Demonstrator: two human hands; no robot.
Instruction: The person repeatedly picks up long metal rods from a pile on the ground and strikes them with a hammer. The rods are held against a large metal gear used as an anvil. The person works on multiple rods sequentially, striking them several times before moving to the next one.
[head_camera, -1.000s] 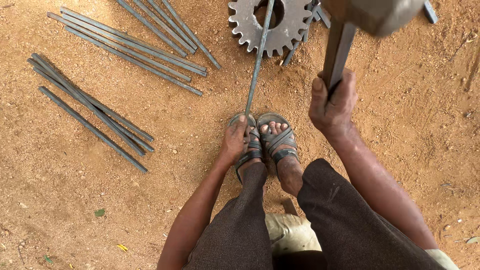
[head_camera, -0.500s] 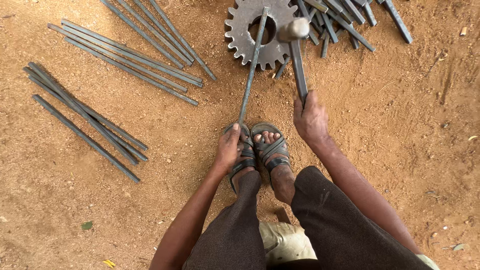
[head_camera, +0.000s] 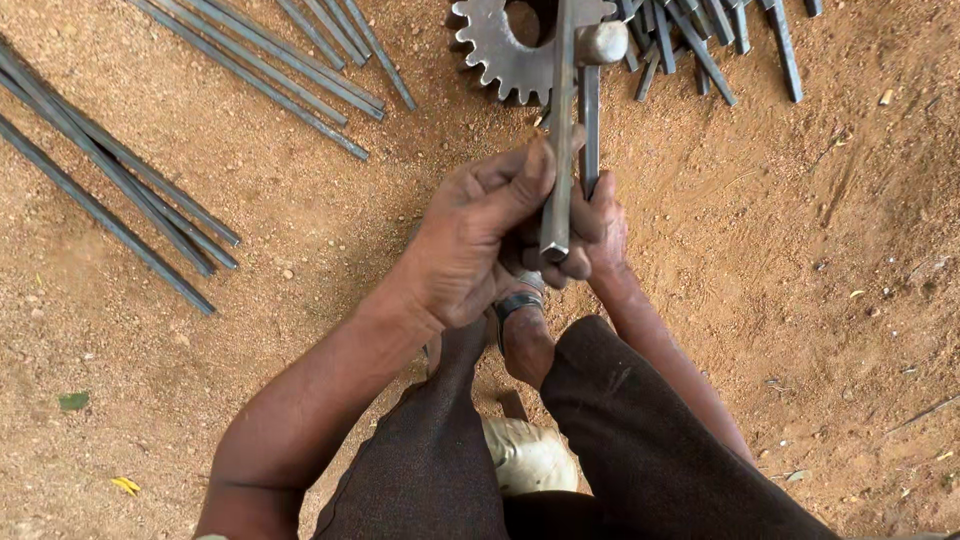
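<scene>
Left hand (head_camera: 480, 240) clenched around flat steel bar (head_camera: 558, 130); right hand (head_camera: 600, 225) wrapped on hammer (head_camera: 590, 90) handle, head over gear wheel (head_camera: 500, 50).

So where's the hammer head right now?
In the head view, the hammer head sits at top centre, against the toothed gear wheel on the dirt, just right of the flat steel bar held by the left hand.
</scene>
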